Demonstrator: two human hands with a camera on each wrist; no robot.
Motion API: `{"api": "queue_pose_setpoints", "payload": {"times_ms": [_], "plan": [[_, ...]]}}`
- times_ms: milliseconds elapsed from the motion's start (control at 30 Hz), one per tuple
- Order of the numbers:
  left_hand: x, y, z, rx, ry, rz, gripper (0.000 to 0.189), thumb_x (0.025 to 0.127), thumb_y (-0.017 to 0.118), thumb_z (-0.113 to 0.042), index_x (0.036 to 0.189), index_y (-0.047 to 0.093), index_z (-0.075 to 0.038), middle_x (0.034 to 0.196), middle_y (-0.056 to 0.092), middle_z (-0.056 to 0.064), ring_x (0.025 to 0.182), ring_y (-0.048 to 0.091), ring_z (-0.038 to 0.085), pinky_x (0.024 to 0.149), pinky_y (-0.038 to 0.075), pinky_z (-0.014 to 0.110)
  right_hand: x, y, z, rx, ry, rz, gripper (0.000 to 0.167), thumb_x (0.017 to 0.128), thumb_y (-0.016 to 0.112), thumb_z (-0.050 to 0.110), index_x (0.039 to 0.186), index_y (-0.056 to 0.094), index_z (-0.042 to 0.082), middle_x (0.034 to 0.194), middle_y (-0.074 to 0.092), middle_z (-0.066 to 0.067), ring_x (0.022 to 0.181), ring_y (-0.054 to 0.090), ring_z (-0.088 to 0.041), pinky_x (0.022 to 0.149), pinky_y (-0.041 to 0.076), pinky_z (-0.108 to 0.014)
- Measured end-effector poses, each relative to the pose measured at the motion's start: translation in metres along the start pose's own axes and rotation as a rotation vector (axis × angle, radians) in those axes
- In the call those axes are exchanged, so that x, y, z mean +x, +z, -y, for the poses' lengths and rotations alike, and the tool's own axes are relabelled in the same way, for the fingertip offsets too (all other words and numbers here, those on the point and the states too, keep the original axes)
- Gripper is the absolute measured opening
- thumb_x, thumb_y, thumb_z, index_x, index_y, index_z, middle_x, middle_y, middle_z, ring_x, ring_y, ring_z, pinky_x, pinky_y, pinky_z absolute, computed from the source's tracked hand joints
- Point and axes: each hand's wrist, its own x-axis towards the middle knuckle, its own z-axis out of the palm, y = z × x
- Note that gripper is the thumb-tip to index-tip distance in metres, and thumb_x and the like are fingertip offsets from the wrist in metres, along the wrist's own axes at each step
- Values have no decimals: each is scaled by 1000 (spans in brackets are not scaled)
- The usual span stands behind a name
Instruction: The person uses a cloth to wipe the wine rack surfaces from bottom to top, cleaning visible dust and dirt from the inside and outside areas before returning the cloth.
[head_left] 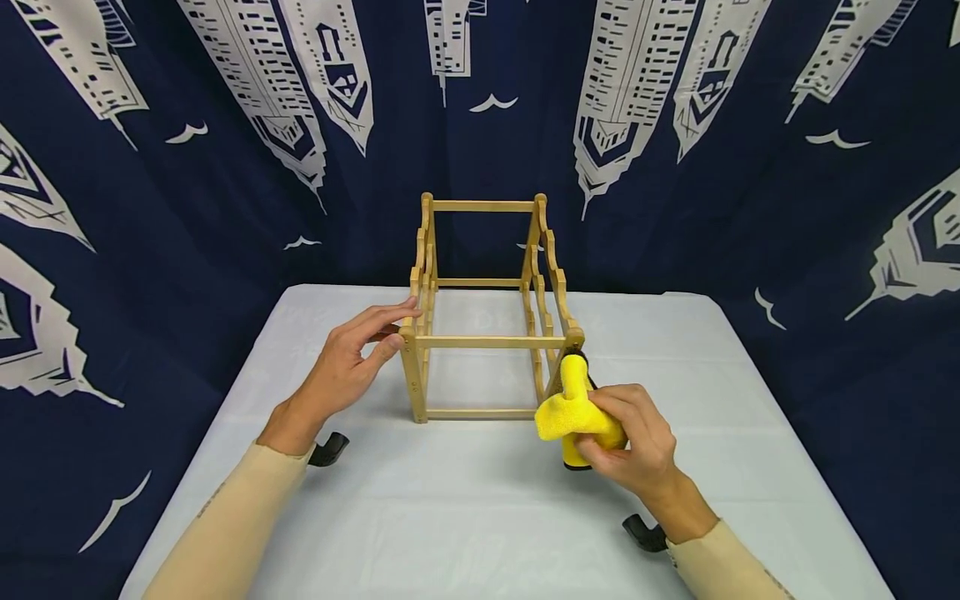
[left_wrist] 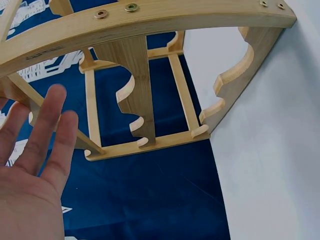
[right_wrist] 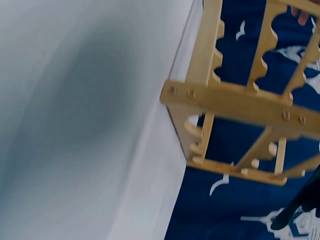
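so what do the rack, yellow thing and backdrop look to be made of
Rack: wood or bamboo, smooth, perhaps varnished; fine grain shows, and its bolts look metal. Yellow thing: probably matte, textured fabric, as it bunches softly by the right hand. Backdrop: likely matte cloth with white print; soft folds show.

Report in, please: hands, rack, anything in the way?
Left hand at near left corner of wooden rack. Right hand grips yellow item. Rack stands on white table. In head view, yellow item partly hides rack's near right corner; contact unclear.
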Motion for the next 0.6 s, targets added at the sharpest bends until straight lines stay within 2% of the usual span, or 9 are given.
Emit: {"api": "queue_pose_setpoints", "payload": {"times_ms": [233,333,467,600], "plan": [[1,0,1,-1,-20,0,43,118,68,-15,161,71,-22,175,63,-2,132,79,23,111,62,18,3,21,5,54,-35,57,35,106,70,18,100,76,-16,90,74,-24,77,70,-33,87,68,-23],[3,0,0,15,-21,10,40,120,67,-24,159,71,-21,175,63,-3,130,80,23,112,64,24,3,26,6,55,-38,71,34,105,69,17,102,77,-15,91,74,-23,76,70,-32,80,68,-26],[5,0,1,28,-14,22,42,120,63,-39,156,72,-18,174,63,-2,133,79,26,112,67,33,3,29,6,36,-31,74,33,104,67,17,102,77,-15,91,74,-22,75,69,-31,79,67,-27],[6,0,2,23,-6,25,47,118,61,-46,154,73,-19,173,65,-2,137,77,27,112,66,30,1,27,4,12,0,78,34,104,67,18,102,78,-14,93,75,-22,76,70,-33,83,68,-25]]}}
